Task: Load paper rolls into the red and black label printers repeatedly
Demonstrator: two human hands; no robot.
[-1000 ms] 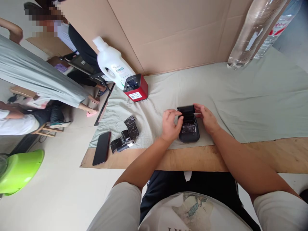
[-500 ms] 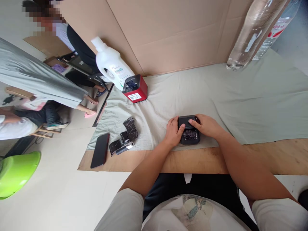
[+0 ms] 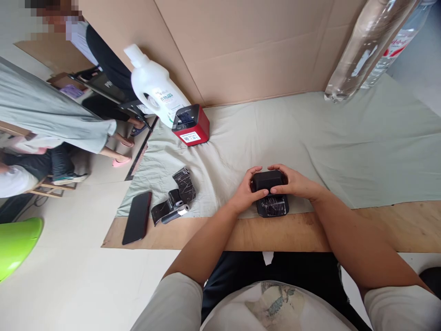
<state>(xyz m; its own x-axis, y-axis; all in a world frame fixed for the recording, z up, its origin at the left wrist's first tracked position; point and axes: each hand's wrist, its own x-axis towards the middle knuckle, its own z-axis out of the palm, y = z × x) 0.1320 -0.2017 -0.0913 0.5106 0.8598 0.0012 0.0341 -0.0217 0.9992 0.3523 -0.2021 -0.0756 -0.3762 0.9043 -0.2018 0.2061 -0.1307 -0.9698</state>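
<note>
A small black box-shaped device, resembling a label printer (image 3: 273,212), lies near the table's front edge. Its black lid (image 3: 268,179) is tilted up, away from me, and black marbled material with white streaks shows in the part nearer me. My left hand (image 3: 247,189) grips the lid's left side, thumb on its near edge. My right hand (image 3: 292,182) curls round the right side, its thumb close to the left one. Left of them lie unrolled black marbled label strips (image 3: 185,185) and a small roll with a white core (image 3: 176,213).
A black phone (image 3: 137,218) lies at the table's left front. Farther back stand a red and black box-shaped device (image 3: 193,126) and a white jug (image 3: 156,87). Clear plastic bottles (image 3: 358,50) stand at the back right against cardboard (image 3: 255,50). Other people are at the left.
The device's lid has risen from flat to tilted up. Both hands have shifted from its sides and top to gripping the lid. The view has turned slightly.
</note>
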